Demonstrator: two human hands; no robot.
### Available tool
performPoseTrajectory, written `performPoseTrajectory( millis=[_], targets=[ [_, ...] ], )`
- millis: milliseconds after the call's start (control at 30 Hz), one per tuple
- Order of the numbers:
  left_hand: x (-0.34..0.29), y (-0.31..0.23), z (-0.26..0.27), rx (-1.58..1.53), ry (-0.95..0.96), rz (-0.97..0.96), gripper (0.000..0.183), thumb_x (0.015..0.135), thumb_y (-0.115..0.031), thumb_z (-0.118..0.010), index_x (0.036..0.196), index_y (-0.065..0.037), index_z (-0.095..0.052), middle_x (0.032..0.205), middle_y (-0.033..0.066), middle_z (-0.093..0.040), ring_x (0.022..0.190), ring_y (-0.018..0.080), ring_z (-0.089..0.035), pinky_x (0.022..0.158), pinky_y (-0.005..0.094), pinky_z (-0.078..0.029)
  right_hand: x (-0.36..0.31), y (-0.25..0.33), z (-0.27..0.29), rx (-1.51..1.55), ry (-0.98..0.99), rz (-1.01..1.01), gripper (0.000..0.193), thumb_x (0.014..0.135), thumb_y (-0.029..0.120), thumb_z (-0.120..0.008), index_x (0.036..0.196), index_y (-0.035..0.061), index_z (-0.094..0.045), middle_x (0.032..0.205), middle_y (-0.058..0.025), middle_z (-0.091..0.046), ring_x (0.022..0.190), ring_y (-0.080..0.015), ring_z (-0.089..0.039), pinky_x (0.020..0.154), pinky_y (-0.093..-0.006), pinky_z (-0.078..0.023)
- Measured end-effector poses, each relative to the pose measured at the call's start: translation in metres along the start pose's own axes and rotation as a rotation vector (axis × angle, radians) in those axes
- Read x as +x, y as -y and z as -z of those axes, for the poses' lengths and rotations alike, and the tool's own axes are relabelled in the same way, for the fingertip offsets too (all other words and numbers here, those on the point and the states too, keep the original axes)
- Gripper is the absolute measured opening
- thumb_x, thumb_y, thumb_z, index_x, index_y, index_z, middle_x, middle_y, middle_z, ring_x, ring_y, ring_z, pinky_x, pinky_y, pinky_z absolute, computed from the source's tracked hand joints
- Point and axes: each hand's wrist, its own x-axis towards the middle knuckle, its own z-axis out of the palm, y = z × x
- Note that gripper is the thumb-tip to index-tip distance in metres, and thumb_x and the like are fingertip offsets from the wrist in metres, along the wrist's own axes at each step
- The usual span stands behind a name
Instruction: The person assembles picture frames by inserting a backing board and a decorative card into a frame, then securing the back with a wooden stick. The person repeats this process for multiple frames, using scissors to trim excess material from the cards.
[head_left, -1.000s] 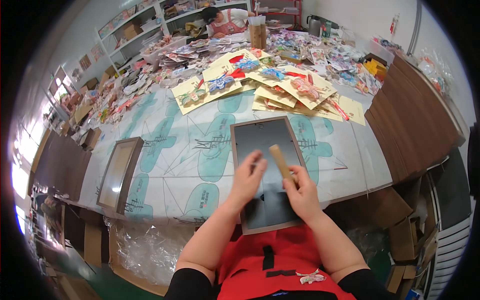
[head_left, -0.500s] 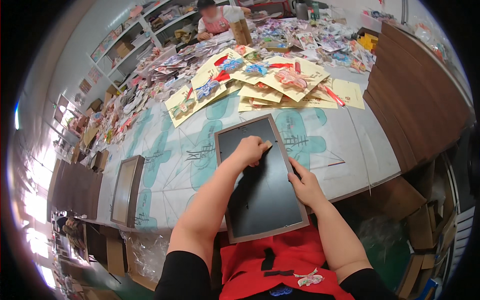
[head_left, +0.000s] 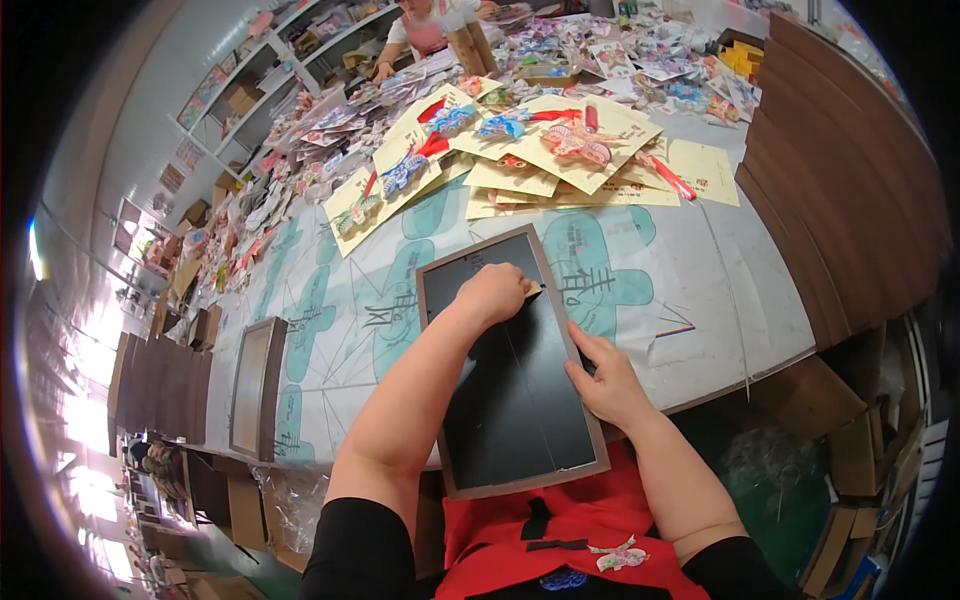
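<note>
- The frame (head_left: 520, 400) is a flat rectangle with a dark panel inside a thin brown border. It lies on the counter (head_left: 720, 290), and its near end juts past the counter's edge toward the person's red apron (head_left: 560, 520).
- The left hand (head_left: 492, 293) is curled into a loose fist pressing on the dark panel near the far end of the frame. A small tan piece (head_left: 533, 289) peeks out at its fingertips; I cannot tell what it is or how firmly it is gripped.
- The right hand (head_left: 606, 378) lies half open on the frame's right border, fingers spread over the rail and thumb toward the panel, steadying it rather than closing around it.
- Judged by its looks, the frame is stiff and fairly light, the slim rails being the strong part. The panel looks smooth and possibly slippery, and may mark or flex under pressure.
- The best hold is likely on the two long rails, one hand per side, not on the panel.
- Beyond the left hand lie yellow cards (head_left: 560, 150) with bright ornaments; well to its left, a second frame (head_left: 258, 385) sits on the counter.
</note>
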Motion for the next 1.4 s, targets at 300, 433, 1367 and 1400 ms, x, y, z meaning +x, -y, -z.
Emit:
performPoseTrajectory(
  millis=[300,433,1367,1400],
  targets=[
    [-0.007,0.0,0.002,-0.158,-0.035,-0.041,0.03,0.088,-0.025,-0.047,0.092,-0.002,-0.065,0.099,0.0198,-0.064,0.093,0.0371,-0.06,0.082,0.045,-0.046,0.001,-0.002,0.0,0.016,-0.021,0.044,0.053,0.081,0.012,-0.062,0.13,-0.0001,-0.048,0.101,-0.0207,-0.057,0.08,-0.0249,-0.056,0.066,-0.0292,-0.046],
    [-0.008,-0.013,-0.001,-0.111,-0.122,-0.015,0.027,0.087,-0.024,-0.05,0.091,-0.001,-0.065,0.088,0.0209,-0.064,0.086,0.0387,-0.06,0.077,0.0433,-0.046,0.001,-0.01,-0.006,0.0,-0.098,0.12,0.053,0.08,0.014,-0.063,0.13,0.0008,-0.048,0.098,-0.02,-0.057,0.069,-0.0223,-0.054,0.061,-0.0286,-0.046],
    [-0.109,-0.036,-0.013,-0.205,0.157,-0.143,0.028,0.09,-0.025,-0.047,0.089,-0.001,-0.061,0.087,0.0232,-0.062,0.085,0.0426,-0.058,0.075,0.0455,-0.046,-0.009,-0.021,-0.002,0.48,-0.172,-0.019,0.039,0.086,0.005,-0.055,0.125,-0.0013,-0.052,0.119,-0.0165,-0.059,0.109,-0.0207,-0.057,0.092,-0.0297,-0.044],
    [-0.113,-0.043,-0.01,-0.179,0.159,-0.106,0.028,0.09,-0.025,-0.047,0.09,-0.001,-0.062,0.087,0.0232,-0.062,0.085,0.0424,-0.058,0.075,0.0456,-0.046,-0.011,-0.016,-0.001,0.337,-0.153,0.016,0.038,0.085,0.005,-0.056,0.123,-0.001,-0.054,0.115,-0.0171,-0.061,0.106,-0.0214,-0.059,0.09,-0.0297,-0.045]
  ],
)
